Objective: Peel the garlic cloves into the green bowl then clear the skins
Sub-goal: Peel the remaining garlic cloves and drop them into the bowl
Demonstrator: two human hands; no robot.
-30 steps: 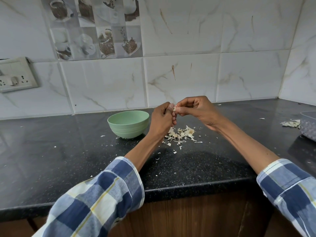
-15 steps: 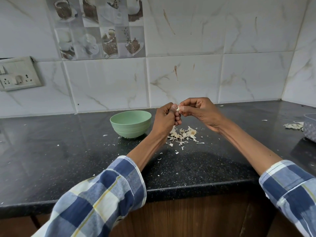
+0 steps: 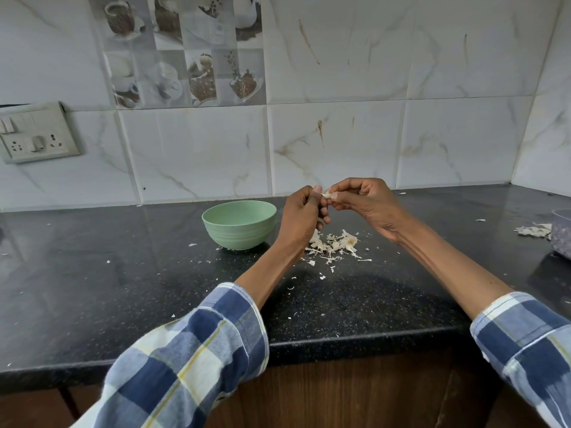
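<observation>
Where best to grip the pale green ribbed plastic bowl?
Probably pinch the green bowl at its near-left rim from above: it stands upright and open, that side is free, and the left hand crowds its right side.

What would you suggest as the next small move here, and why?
Probably keep stripping skin off the garlic clove, pinched between left hand and right hand above the skin pile; it has not gone into the green bowl.
</observation>
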